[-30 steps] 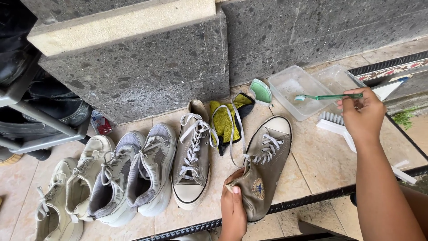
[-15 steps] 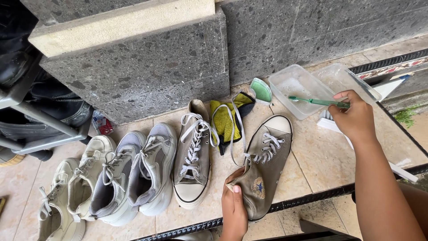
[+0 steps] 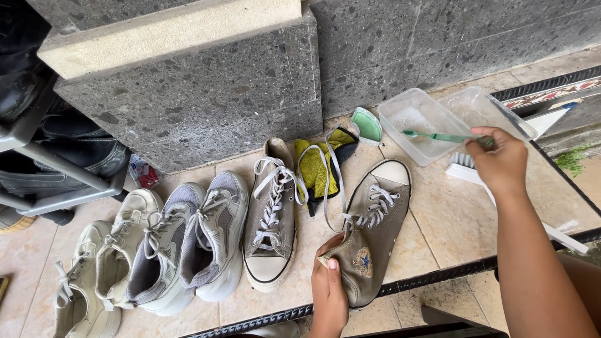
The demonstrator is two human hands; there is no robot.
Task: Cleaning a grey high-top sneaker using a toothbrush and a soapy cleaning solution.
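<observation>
A grey canvas shoe [image 3: 374, 235] is held at its heel by the left hand [image 3: 328, 289], fingers closed on it, on the tiled floor [image 3: 451, 219]. Just beyond the shoe's toe, a green toothbrush [image 3: 438, 136] is pinched in the right hand [image 3: 501, 164], its head over a clear plastic tub [image 3: 418, 128].

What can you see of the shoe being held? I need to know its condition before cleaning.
The shoe is a grey-brown canvas high-top with a pale rubber toe cap, white laces and a round patch with a star on its ankle side. The fabric looks worn and dingy. It lies tilted on the tiled floor, toe pointing toward the clear plastic tub, laces loose and trailing. The left hand grips its heel opening, thumb on the collar. Its sole rests by a dark drain grate.
</observation>
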